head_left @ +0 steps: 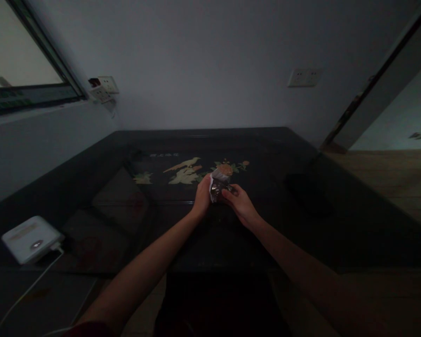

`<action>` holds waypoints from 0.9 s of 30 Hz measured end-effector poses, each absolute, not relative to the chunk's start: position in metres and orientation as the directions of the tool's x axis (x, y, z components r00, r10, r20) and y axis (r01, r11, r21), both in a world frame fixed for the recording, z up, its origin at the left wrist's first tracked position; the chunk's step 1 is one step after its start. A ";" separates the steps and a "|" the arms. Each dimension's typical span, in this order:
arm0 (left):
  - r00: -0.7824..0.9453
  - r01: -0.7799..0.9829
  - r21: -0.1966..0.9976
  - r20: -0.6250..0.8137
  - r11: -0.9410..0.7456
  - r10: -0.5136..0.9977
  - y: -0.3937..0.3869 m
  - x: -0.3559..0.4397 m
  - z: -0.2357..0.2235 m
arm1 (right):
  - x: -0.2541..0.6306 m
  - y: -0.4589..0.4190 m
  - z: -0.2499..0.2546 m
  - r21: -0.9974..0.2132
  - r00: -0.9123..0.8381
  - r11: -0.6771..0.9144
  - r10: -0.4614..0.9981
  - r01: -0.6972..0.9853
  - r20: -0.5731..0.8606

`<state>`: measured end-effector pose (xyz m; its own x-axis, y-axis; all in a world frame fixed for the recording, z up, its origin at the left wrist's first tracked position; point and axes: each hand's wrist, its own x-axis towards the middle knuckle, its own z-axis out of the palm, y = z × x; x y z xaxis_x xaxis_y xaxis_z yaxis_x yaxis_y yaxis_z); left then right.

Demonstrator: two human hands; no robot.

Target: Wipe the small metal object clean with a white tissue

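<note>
Crinkled silvery packet (219,183) (open-looking) between both hands (202,193).

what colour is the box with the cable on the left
White, seen best in the head view.

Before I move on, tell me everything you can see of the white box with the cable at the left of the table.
The white box looks like smooth plastic, squarish and fairly flat, with rounded corners. Its top carries a brownish, label-like patch and, nearer the person, a small shiny oval mark too blurred to read. A white cable meets its right side and runs down toward the picture's lower left. The box sits on the dark table, near its left end. Neither hand touches it.
</note>
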<state>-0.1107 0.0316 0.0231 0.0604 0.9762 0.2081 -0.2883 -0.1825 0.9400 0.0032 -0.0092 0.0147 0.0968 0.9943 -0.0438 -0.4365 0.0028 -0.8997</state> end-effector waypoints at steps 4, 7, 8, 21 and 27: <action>0.117 -0.522 0.843 -0.080 0.130 0.990 0.035 -0.106 0.024 | 0.004 -0.009 0.015 -0.908 0.093 0.015 0.995 -0.419 -0.027; 0.166 -0.581 0.781 -0.159 0.227 0.973 0.034 -0.105 0.027 | 0.005 -0.009 0.016 -0.916 0.090 0.019 0.996 -0.401 -0.019; 0.161 -0.582 0.782 -0.159 0.224 0.974 0.033 -0.105 0.027 | 0.005 -0.009 0.016 -0.917 0.087 0.017 0.996 -0.398 -0.019; 0.182 0.093 0.768 0.613 -0.634 0.769 0.014 -0.113 0.031 | 0.002 -0.007 0.010 -0.917 0.148 0.004 0.987 -0.400 -0.060; 0.198 0.076 0.776 0.604 -0.626 0.772 0.016 -0.115 0.037 | 0.002 -0.007 0.012 -0.909 0.146 0.004 0.987 -0.417 -0.063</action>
